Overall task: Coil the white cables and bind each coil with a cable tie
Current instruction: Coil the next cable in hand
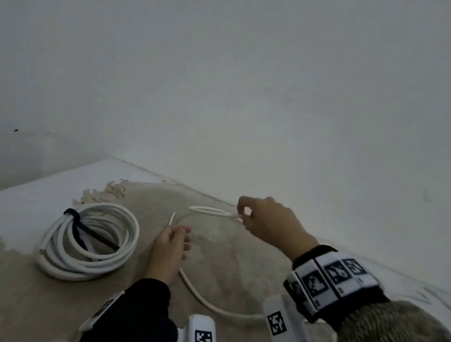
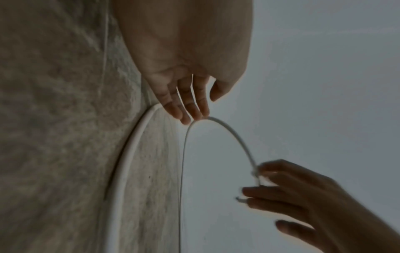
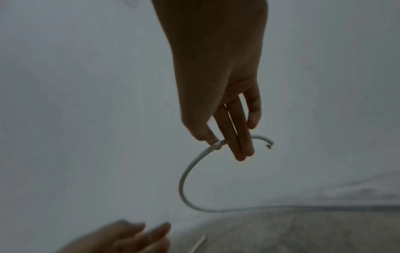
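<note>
A loose white cable (image 1: 200, 297) lies on the floor and curves up from the lower right. My right hand (image 1: 244, 214) holds it raised near the wall, pinching it between thumb and fingers (image 3: 227, 142) close to its frayed end. In the left wrist view the cable (image 2: 233, 135) arcs from the floor to that hand. My left hand (image 1: 174, 239) is low over the floor with its fingers (image 2: 188, 106) nearly straight, their tips touching the cable. A finished white coil (image 1: 90, 238) lies at the left, bound with a black tie (image 1: 80, 226).
The floor is white with a large worn tan patch (image 1: 235, 259). A plain white wall (image 1: 283, 121) rises just behind the right hand and meets another wall in a corner at the far left. A short cable end (image 1: 172, 218) sticks up beyond the left fingers.
</note>
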